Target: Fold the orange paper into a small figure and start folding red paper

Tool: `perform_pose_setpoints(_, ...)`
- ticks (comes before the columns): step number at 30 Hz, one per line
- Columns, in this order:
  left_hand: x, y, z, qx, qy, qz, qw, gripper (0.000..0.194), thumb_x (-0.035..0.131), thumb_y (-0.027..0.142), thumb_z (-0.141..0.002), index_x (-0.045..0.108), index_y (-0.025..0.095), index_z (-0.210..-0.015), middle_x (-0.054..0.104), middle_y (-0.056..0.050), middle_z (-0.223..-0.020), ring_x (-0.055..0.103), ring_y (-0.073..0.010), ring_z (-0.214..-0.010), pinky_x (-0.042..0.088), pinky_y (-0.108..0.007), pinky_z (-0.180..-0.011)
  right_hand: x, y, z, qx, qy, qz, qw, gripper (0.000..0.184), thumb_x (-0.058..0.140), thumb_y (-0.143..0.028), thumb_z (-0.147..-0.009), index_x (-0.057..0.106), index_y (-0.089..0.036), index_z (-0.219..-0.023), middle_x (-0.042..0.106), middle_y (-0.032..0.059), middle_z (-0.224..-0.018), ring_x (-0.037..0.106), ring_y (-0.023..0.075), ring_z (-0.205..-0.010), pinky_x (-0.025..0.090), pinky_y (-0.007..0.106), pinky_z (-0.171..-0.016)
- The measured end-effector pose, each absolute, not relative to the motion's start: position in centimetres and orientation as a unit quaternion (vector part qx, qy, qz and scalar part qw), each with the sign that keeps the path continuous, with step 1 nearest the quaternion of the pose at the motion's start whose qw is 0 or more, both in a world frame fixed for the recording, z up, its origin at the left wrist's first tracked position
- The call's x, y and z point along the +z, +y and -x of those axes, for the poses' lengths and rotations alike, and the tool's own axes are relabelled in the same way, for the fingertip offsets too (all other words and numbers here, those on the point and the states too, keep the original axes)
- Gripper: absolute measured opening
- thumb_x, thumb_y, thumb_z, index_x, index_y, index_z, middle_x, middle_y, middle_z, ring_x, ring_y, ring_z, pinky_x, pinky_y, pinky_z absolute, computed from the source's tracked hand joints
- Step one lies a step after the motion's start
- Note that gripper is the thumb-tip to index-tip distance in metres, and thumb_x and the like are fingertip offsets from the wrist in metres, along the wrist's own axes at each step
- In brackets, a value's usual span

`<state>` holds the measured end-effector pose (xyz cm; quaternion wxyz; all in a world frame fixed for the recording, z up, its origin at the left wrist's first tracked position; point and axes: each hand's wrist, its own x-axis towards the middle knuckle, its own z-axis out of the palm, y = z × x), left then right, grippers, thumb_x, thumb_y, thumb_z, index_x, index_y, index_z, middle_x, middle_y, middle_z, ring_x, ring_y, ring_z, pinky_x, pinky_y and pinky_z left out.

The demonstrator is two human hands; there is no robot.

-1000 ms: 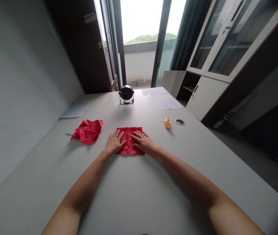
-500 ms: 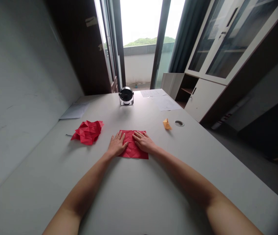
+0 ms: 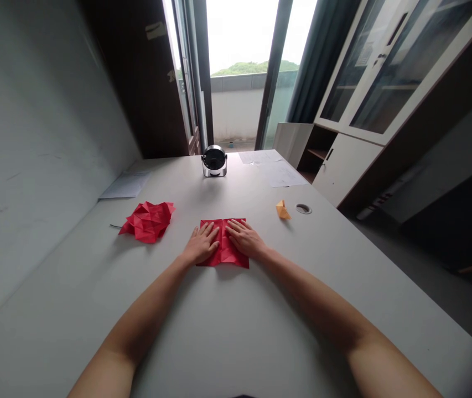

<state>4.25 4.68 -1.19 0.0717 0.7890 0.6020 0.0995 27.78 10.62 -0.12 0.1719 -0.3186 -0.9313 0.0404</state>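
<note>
A creased red sheet of paper (image 3: 224,255) lies on the white table in front of me, with a fold line running up its middle. My left hand (image 3: 202,242) rests flat on its left half, fingers stretched out. On the right half lies my right hand (image 3: 246,239), also flat with fingers extended. The paper's centre is slightly raised along the crease, and its near edge bows up a little. Parts of both side edges are hidden under my palms.
Crumpled, folded red paper (image 3: 148,222) sits to the left. A small orange folded paper (image 3: 283,210) lies to the right, beside a round cable hole (image 3: 303,209). A black and silver round device (image 3: 214,161) stands at the back. White papers (image 3: 283,172) lie at the far right.
The middle of the red sheet now rises along its vertical crease, where it looked flatter before. Both hands stay on the paper, and the left has shifted very slightly.
</note>
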Motion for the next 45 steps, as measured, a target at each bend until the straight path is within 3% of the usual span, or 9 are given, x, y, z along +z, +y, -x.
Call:
perform_pose_setpoints(8, -1.5, 5.4, -2.3, 0.119, 0.659, -0.739, 0.072, 0.061, 0.032, 0.055, -0.099, 0.034, 0.03, -0.154, 0.025, -0.007, -0.165, 0.021, -0.0294, -0.152, 0.013, -0.057, -0.121, -0.8, 12.2, -28.8, 0.067, -0.906, 0.393, 0.143, 0.053, 0.041, -0.048, -0.101, 0.047, -0.023, -0.148, 0.04, 0.0111, -0.157, 0.035, 0.0271, -0.147, 0.027, 0.048, -0.119)
perform_pose_setpoints(11, -1.3, 5.2, -2.2, 0.129, 0.66, -0.737, 0.068, 0.059, 0.032, 0.054, -0.099, 0.037, 0.03, -0.153, 0.029, -0.007, -0.163, 0.024, -0.0293, -0.151, 0.015, -0.056, -0.121, 0.2, 11.7, -29.2, 0.067, -0.919, 0.353, 0.164, 0.057, 0.045, -0.053, -0.099, 0.048, -0.023, -0.147, 0.042, 0.0115, -0.155, 0.035, 0.0285, -0.146, 0.023, 0.05, -0.121)
perform_pose_setpoints(14, -1.0, 4.9, -2.3, 0.151, 0.662, -0.732, 0.057, 0.055, 0.031, 0.052, -0.1, 0.044, 0.028, -0.148, 0.035, -0.007, -0.161, 0.029, -0.0287, -0.148, 0.019, -0.055, -0.12, 1.2, 10.9, -29.0, 0.06, -0.932, 0.289, 0.211, 0.049, 0.048, -0.047, -0.099, 0.053, -0.027, -0.143, 0.05, 0.0075, -0.151, 0.04, 0.0258, -0.143, 0.018, 0.049, -0.123)
perform_pose_setpoints(20, 0.2, 4.4, -2.4, 0.2, 0.649, -0.732, 0.06, 0.046, 0.036, 0.049, -0.1, 0.059, 0.027, -0.133, 0.05, -0.006, -0.15, 0.039, -0.0262, -0.141, 0.025, -0.051, -0.118, 1.0, 10.8, -28.8, 0.083, -0.925, 0.322, 0.182, 0.068, 0.061, -0.056, -0.089, 0.048, -0.025, -0.148, 0.05, 0.0116, -0.149, 0.044, 0.0301, -0.138, 0.031, 0.049, -0.116)
perform_pose_setpoints(27, 1.9, 3.7, -2.5, 0.262, 0.566, -0.775, 0.096, 0.02, 0.061, 0.041, -0.089, 0.069, 0.024, -0.096, 0.067, -0.005, -0.126, 0.051, -0.025, -0.129, 0.034, -0.045, -0.114, 1.4, 11.6, -29.2, 0.068, -0.924, 0.323, 0.193, 0.026, 0.056, -0.039, -0.095, 0.072, -0.023, -0.109, 0.07, 0.0097, -0.116, 0.061, 0.0241, -0.107, 0.04, 0.041, -0.103)
perform_pose_setpoints(32, 1.8, 3.6, -2.4, 0.313, 0.561, -0.757, 0.121, 0.014, 0.056, 0.031, -0.091, 0.067, 0.024, -0.09, 0.073, -0.004, -0.102, 0.064, -0.0208, -0.099, 0.045, -0.039, -0.101, 1.3, 11.8, -29.6, 0.07, -0.916, 0.314, 0.239, 0.023, 0.051, -0.03, -0.097, 0.071, -0.021, -0.09, 0.072, 0.0077, -0.093, 0.062, 0.0208, -0.091, 0.043, 0.035, -0.094)
perform_pose_setpoints(36, 1.5, 3.5, -2.5, 0.375, 0.602, -0.691, 0.141, 0.021, 0.049, 0.038, -0.094, 0.064, 0.022, -0.093, 0.07, -0.002, -0.085, 0.061, -0.0161, -0.075, 0.049, -0.03, -0.076, 1.2, 11.8, -29.6, 0.126, -0.864, 0.358, 0.331, 0.028, 0.049, -0.036, -0.096, 0.068, -0.021, -0.082, 0.069, 0.0033, -0.078, 0.061, 0.0179, -0.076, 0.047, 0.031, -0.08)
perform_pose_setpoints(40, 1.4, 3.4, -2.9, 0.425, 0.62, -0.642, 0.153, 0.026, 0.045, 0.041, -0.096, 0.062, 0.021, -0.096, 0.065, 0.0, -0.076, 0.057, -0.0144, -0.069, 0.045, -0.024, -0.065, 1.1, 11.8, -29.3, 0.222, -0.79, 0.419, 0.387, 0.035, 0.049, -0.045, -0.094, 0.062, -0.021, -0.073, 0.059, -0.0012, -0.062, 0.05, 0.0142, -0.058, 0.04, 0.027, -0.057)
perform_pose_setpoints(45, 1.0, 3.7, -2.8, 0.435, 0.631, -0.618, 0.173, 0.023, 0.047, 0.039, -0.096, 0.06, 0.022, -0.104, 0.061, 0.001, -0.074, 0.056, -0.0138, -0.063, 0.043, -0.024, -0.06, 1.0, 11.8, -29.1, 0.271, -0.761, 0.44, 0.392, 0.033, 0.05, -0.045, -0.093, 0.059, -0.02, -0.074, 0.061, -0.0018, -0.066, 0.05, 0.0136, -0.06, 0.039, 0.026, -0.057)
